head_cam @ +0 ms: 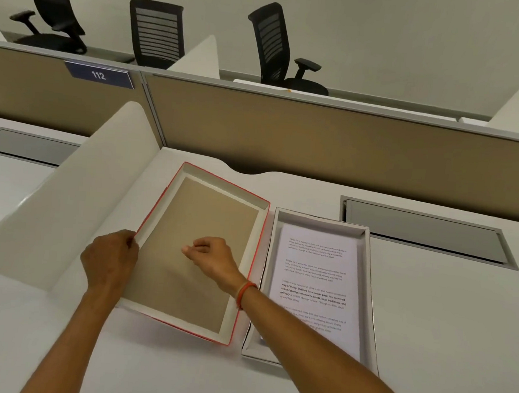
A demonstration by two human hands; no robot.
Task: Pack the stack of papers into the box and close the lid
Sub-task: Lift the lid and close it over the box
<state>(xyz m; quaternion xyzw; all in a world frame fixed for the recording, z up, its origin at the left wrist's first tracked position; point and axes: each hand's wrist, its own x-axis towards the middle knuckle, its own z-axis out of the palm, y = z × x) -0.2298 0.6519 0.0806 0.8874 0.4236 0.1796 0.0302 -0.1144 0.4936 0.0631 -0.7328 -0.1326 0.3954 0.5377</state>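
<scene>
A white box (367,256) lies open on the desk at centre right, with the stack of printed papers (315,280) lying flat inside it. To its left lies the lid (210,223), upside down, red outside with a brown cardboard inner face and white rim. My left hand (111,258) grips the lid's left edge near its near corner. My right hand (212,256) hovers over the lid's inner face with fingers curled loosely; it holds nothing that I can see. A red band circles my right wrist.
A curved white divider (67,201) rises just left of the lid. A beige partition wall (317,136) closes the back of the desk. A grey cable hatch (424,235) sits behind the box on the right. Black office chairs stand beyond the partition.
</scene>
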